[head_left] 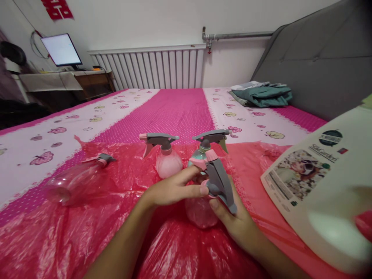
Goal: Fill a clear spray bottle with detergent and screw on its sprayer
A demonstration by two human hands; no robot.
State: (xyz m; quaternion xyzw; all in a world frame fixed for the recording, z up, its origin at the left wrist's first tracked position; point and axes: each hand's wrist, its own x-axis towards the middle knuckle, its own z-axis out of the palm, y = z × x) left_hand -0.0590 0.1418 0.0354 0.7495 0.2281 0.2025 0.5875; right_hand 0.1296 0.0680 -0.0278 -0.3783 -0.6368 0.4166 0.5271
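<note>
1. Head view: the left hand [171, 190] and right hand [235, 223] met on a small translucent pink plastic spray bottle [200, 215]. It was upright at the centre of a crinkled red plastic sheet [72, 240], nearest the person.
2. Left hand: thumb and forefinger were closed on the pink screw collar [204, 190] at the bottle's neck.
3. Right hand: it was wrapped round the neck from the right in a closed grip, thumb under the grey trigger head [221, 182].
4. Held bottle contents: the body was see-through pink, but the liquid level could not be told.
5. Just behind stood a round opaque pink spray bottle [168, 164], upright with a grey trigger. Beside it, to the right, a teal spray bottle [197, 155] was partly hidden by the held trigger head. The contents of both were not visible.
6. Well to the left, a clear pink-tinted spray bottle [58, 186] lay on its side on the sheet; its contents were not discernible.
7. At the right, close to the camera, was a large white plastic jug with a printed label [319, 182]. It was opaque and blurred at its lower edge.
8. The sheet lay over a pink patterned bedspread [180, 108]. A folded green cloth [261, 96] sat at the far right of the bed.
</note>
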